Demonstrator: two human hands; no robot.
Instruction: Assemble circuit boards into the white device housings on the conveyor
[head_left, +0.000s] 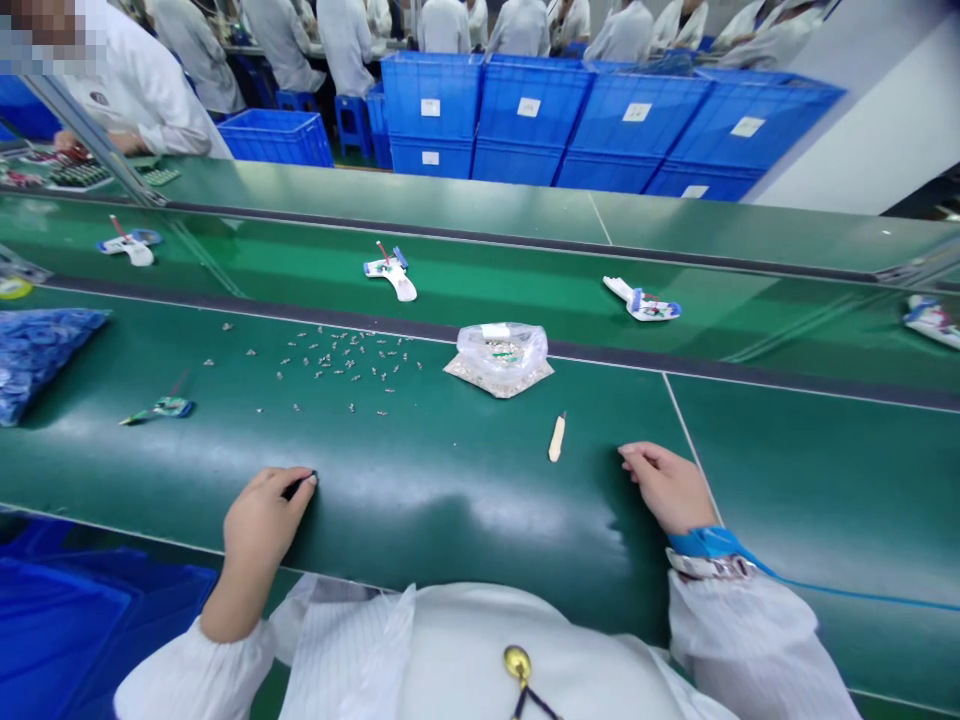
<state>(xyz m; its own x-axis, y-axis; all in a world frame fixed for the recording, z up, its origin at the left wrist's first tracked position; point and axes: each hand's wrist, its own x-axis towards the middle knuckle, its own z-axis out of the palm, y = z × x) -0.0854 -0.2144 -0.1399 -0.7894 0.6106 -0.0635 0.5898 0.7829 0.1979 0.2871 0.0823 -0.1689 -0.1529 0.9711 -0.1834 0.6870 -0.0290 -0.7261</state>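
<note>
My left hand [264, 515] rests on the green table near its front edge, fingers curled around a small dark object [301, 485] that I cannot name. My right hand [664, 485] lies on the table to the right, fingers loosely curled, with nothing visible in them; a blue wrist strap [705, 543] circles its wrist. A small beige stick [556, 438] lies between the hands, closer to the right one. Beyond it sits a clear plastic bag [501, 357] of small metal parts. Several tiny screws [341, 365] are scattered ahead of my left hand.
A small green and blue piece [161, 409] lies at the left, beside a blue bag [34, 350]. White and blue assemblies [391, 272] [643, 302] [129, 245] ride the green conveyor belt. Blue crates [532, 115] stand behind. A person in white [142, 90] works opposite.
</note>
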